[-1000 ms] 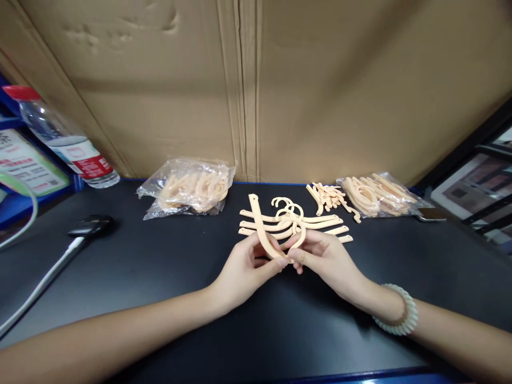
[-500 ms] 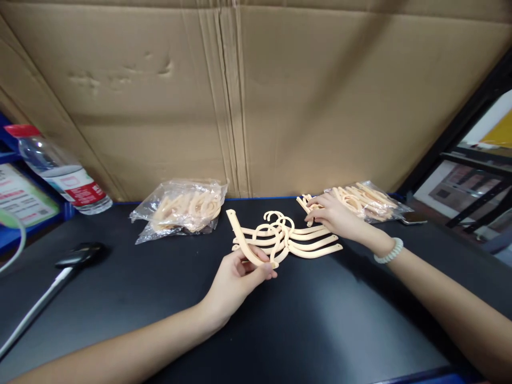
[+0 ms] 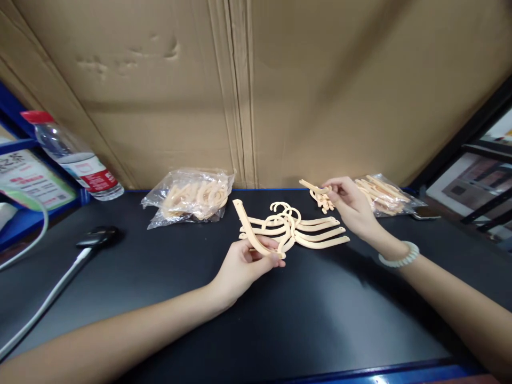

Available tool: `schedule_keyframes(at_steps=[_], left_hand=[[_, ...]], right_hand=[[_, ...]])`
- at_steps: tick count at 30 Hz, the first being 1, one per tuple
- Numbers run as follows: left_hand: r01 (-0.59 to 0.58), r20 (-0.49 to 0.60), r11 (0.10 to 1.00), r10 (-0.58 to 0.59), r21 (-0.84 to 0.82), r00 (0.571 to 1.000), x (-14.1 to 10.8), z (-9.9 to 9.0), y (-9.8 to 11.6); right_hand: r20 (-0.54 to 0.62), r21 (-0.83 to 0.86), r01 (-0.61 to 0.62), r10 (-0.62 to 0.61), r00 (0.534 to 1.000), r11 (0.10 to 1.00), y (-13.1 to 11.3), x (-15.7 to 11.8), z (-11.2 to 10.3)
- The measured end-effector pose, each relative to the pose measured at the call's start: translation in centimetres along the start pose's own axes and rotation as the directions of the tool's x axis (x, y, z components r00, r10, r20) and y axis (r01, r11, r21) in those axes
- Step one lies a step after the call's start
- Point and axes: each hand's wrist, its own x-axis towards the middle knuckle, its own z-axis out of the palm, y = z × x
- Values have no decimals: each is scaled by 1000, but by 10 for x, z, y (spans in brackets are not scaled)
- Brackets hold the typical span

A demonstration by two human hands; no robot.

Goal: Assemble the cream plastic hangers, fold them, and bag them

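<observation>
The left grip (image 3: 245, 268) held a curved hanger arm (image 3: 249, 229), its long axis slanting away and leftward above the tabletop (image 3: 304, 314), well left of the right grip (image 3: 354, 207), which pinched a pale strip (image 3: 311, 185).

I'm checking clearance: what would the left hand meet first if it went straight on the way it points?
Going straight on, the left hand would probably meet the overlapping hangers first; depth is unclear, so it might pass above them.
</observation>
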Motion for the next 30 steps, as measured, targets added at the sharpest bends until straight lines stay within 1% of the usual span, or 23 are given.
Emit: schedule_keyframes(at_steps=[1, 2, 4, 5, 7, 9, 11, 13, 16, 18, 20, 21, 28, 30], left_hand=[[-1, -1, 1000, 1, 0, 1000, 0, 0, 0], [-5, -1, 1000, 5, 4, 1000, 0, 0, 0], [-13, -1, 1000, 13, 23, 1000, 0, 0, 0], [-17, -3, 999, 17, 33, 1000, 0, 0, 1], [-17, -2, 998, 17, 56, 1000, 0, 0, 1], [-25, 1, 997, 25, 69, 1000, 0, -1, 1], [-41, 6, 997, 40, 73, 999, 0, -2, 0], [-60, 14, 996, 59, 65, 998, 1, -2, -2], [-81, 23, 994, 79, 70, 997, 2, -3, -3], [-88, 24, 991, 86, 102, 996, 2, -4, -2], [-88, 29, 986, 84, 141, 996, 2, -4, -2], [-87, 34, 984, 83, 155, 996, 2, -4, -2], [-64, 101, 985, 48, 163, 994, 3, -5, -1], [-70, 115, 986, 53, 150, 992, 3, -4, 0]], right_hand=[[14, 115, -58, 57, 998, 992, -8, -3, 0], [54, 231, -117, 107, 993, 966, -17, -7, 1], [163, 421, -250, 198, 967, 872, -33, -16, 5], [223, 499, -329, 248, 943, 802, -41, -20, 8], [334, 605, -479, 343, 878, 636, -52, -27, 14], [407, 659, -574, 410, 816, 487, -58, -33, 20], [442, 683, -614, 447, 778, 394, -59, -38, 25], [474, 693, -640, 458, 752, 333, -58, -42, 30], [528, 709, -664, 446, 723, 237, -56, -47, 36], [557, 718, -673, 430, 710, 180, -56, -49, 40], [585, 707, -689, 413, 698, 163, -57, -51, 43], [594, 697, -696, 404, 696, 173, -57, -52, 44], [564, 649, -672, 367, 740, 356, -56, -55, 49], [574, 633, -662, 329, 750, 402, -54, -55, 50]])
